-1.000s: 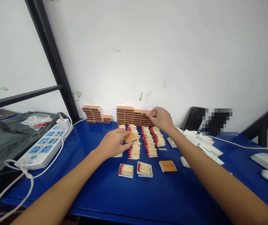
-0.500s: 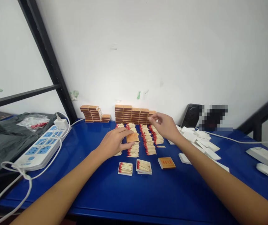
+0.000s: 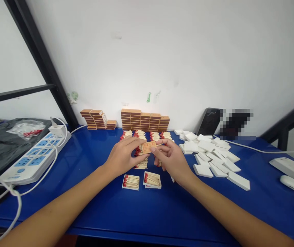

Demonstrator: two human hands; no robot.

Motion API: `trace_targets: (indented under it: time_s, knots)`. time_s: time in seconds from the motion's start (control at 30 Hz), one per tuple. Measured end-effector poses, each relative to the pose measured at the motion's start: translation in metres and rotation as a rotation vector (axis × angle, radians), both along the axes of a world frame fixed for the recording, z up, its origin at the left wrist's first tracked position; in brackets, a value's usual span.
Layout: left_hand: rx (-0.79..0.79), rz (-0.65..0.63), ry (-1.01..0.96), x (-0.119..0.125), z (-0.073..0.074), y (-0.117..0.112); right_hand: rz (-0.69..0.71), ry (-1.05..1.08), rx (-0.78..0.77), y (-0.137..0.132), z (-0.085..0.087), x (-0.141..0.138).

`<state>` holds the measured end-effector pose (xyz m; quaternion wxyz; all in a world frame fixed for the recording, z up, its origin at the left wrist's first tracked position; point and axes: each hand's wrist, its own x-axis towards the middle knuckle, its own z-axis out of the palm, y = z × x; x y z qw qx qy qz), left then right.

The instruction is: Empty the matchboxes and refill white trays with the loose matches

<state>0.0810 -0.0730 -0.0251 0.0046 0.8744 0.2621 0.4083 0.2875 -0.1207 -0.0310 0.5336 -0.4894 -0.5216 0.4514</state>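
Observation:
An orange matchbox cover (image 3: pixel 149 146) is held between my two hands above rows of loose matches. My left hand (image 3: pixel 123 155) has its fingers and thumb around the cover's left side. From the right, my right hand (image 3: pixel 172 158) pinches it, thumb on top. Below them, the red-tipped matches (image 3: pixel 140 162) lie in rows on the blue table (image 3: pixel 136 212), partly hidden by my hands. Nearer to me sit a white matchbox tray (image 3: pixel 131 188) filled with matches and, beside it, a second filled tray (image 3: pixel 152 187) resting on another white tray.
Stacked matchboxes (image 3: pixel 145 120) stand against the wall, with a smaller stack (image 3: pixel 95 120) to their left. White trays (image 3: pixel 208 151) lie heaped at right, near a dark phone (image 3: pixel 209 121). A power strip (image 3: pixel 33 157) with white cables occupies the left.
My right hand has come down from beside the matchbox stack and taken hold of the cover's right side. My view has shifted slightly, and the matchbox at front right is now almost hidden.

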Motion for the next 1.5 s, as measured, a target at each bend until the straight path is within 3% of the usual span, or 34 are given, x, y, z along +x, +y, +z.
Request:
trace_targets:
  time_s: [0.3,0.67,0.8,1.13,1.3,1.5]
  knots:
    - [-0.041,-0.036,-0.105,0.002,0.003,-0.004,0.100,-0.018,0.012,-0.007,0.009,0.000]
    - [0.004,0.081,-0.047,-0.009,0.003,0.008,-0.089,-0.074,0.032,0.008,0.016,0.026]
    - [0.052,0.154,-0.032,-0.020,0.008,0.016,-0.195,-0.118,0.107,0.030,0.023,0.043]
    - [0.078,0.188,0.054,-0.028,0.001,0.027,-0.461,-0.471,0.113,0.132,0.039,0.093]
    - [0.089,0.164,0.065,-0.027,0.001,0.026,-0.505,-0.592,0.143,0.149,0.034,0.103]
    - [0.098,0.195,0.080,-0.029,0.001,0.027,-0.522,-0.712,0.210,0.148,0.030,0.100]
